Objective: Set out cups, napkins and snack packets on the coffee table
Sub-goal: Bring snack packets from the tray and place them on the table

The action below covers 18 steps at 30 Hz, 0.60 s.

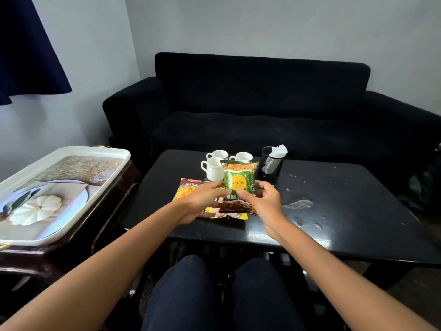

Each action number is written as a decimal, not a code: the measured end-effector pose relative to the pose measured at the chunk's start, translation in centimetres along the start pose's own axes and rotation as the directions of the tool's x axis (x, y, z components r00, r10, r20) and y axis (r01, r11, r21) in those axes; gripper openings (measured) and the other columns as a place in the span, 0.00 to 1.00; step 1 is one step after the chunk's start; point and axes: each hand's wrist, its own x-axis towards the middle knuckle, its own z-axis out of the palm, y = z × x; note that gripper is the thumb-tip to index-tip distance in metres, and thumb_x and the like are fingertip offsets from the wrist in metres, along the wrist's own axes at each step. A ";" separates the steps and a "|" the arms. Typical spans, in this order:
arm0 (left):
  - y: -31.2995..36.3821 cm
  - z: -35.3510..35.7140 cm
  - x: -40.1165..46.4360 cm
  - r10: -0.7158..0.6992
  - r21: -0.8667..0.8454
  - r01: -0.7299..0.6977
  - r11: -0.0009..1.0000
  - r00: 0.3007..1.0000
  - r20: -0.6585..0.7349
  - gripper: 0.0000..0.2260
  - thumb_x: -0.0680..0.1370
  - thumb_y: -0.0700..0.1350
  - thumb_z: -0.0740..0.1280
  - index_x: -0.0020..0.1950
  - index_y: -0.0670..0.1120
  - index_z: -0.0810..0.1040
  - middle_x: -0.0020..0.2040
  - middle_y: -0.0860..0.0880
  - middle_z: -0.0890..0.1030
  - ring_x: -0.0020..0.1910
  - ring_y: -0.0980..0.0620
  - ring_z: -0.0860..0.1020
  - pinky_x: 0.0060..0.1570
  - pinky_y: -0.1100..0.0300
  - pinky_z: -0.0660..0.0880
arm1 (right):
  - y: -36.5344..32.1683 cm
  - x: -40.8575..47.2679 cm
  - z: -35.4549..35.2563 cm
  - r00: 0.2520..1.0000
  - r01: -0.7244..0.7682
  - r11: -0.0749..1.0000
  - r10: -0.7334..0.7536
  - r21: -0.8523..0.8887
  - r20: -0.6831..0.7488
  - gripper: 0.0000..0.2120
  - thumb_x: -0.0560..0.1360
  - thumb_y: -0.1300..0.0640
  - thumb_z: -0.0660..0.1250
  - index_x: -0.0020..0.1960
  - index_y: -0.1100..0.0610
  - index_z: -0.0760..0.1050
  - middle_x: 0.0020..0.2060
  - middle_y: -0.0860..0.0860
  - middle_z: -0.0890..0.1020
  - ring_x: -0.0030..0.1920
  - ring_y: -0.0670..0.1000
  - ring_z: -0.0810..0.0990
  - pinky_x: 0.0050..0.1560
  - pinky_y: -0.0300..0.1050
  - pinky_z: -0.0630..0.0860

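- The right hand (263, 199) has a grip on the green packet (239, 181), thumb on its front and fingers curled behind, holding it upright above the table (334, 223).
- The left hand (202, 199) lies with fingers nearly straight, tips at the green packet's left edge; it rests over the flat packets and pinches nothing that I can see.
- Risk: three cups (216, 168) stand just behind the green packet — pushing it forward could knock the nearest one over.
- Risk: wet patches (298, 203) shine on the table to the right; a packet set there would get damp and might slide.
- Risk: the left hand could drag the red packet (188, 187) or the yellow packet (229, 215) toward the near edge.
- Napkins sit in a mesh holder (272, 164), right of the cups.
- Writing: the green packet reads "Let's Try" on a yellow circle; lower lettering is covered. The red packet shows "MIXTURE". Nothing legible on the yellow one.
- A tray (124, 154) sits on a side stand to the left.
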 end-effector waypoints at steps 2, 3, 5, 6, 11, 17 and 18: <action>-0.3 0.3 0.2 -0.019 0.052 0.018 0.998 0.999 0.031 0.18 0.80 0.52 0.62 0.69 0.58 0.68 0.67 0.55 0.72 0.60 0.53 0.75 0.55 0.55 0.72 | 0.2 0.4 -0.5 0.997 -0.037 0.999 0.039 0.032 -0.064 0.21 0.67 0.56 0.76 0.57 0.57 0.74 0.48 0.51 0.82 0.48 0.49 0.81 0.43 0.38 0.75; -0.4 0.4 0.3 -0.025 0.072 0.022 0.997 0.999 0.043 0.19 0.80 0.52 0.62 0.71 0.57 0.67 0.68 0.55 0.72 0.59 0.54 0.76 0.55 0.55 0.72 | 0.4 0.7 -0.7 0.995 -0.054 0.997 0.058 0.050 -0.087 0.20 0.68 0.55 0.75 0.57 0.58 0.75 0.48 0.52 0.82 0.49 0.50 0.81 0.46 0.41 0.76; -0.6 0.7 0.4 -0.028 0.099 0.023 0.995 0.998 0.056 0.20 0.80 0.53 0.62 0.72 0.55 0.67 0.68 0.55 0.72 0.59 0.54 0.76 0.55 0.54 0.71 | 0.8 1.0 -1.3 0.988 -0.079 0.995 0.086 0.059 -0.131 0.19 0.69 0.54 0.74 0.57 0.59 0.76 0.49 0.52 0.83 0.48 0.49 0.80 0.47 0.41 0.75; -0.6 0.8 0.5 -0.030 0.106 0.024 0.994 0.998 0.055 0.20 0.80 0.53 0.62 0.72 0.55 0.67 0.68 0.55 0.72 0.59 0.54 0.76 0.55 0.54 0.71 | 1.0 1.3 -1.6 0.983 -0.089 0.995 0.096 0.054 -0.156 0.18 0.70 0.54 0.74 0.57 0.60 0.76 0.48 0.52 0.82 0.46 0.48 0.79 0.44 0.41 0.74; -0.8 1.3 0.6 -0.044 0.141 0.036 0.989 0.998 0.049 0.20 0.80 0.52 0.61 0.72 0.53 0.66 0.68 0.54 0.72 0.58 0.55 0.75 0.57 0.53 0.70 | 2.6 2.9 -3.4 0.950 -0.201 0.979 0.188 -0.030 -0.248 0.20 0.71 0.53 0.72 0.58 0.62 0.75 0.52 0.55 0.81 0.50 0.53 0.77 0.48 0.45 0.69; -0.7 1.4 0.3 -0.046 0.151 0.042 0.988 0.999 0.024 0.20 0.81 0.50 0.60 0.72 0.51 0.66 0.69 0.51 0.71 0.60 0.53 0.72 0.59 0.52 0.68 | 4.4 3.9 -4.7 0.935 -0.281 0.947 0.234 -0.155 -0.268 0.16 0.72 0.54 0.71 0.53 0.65 0.77 0.46 0.57 0.80 0.46 0.55 0.76 0.45 0.46 0.69; -0.7 1.3 0.3 -0.046 0.149 0.043 0.988 0.999 0.020 0.19 0.81 0.50 0.60 0.71 0.51 0.67 0.69 0.50 0.71 0.61 0.53 0.72 0.59 0.52 0.67 | 4.7 4.0 -4.8 0.933 -0.290 0.941 0.238 -0.172 -0.269 0.16 0.72 0.54 0.71 0.54 0.65 0.77 0.47 0.57 0.80 0.47 0.56 0.76 0.45 0.46 0.69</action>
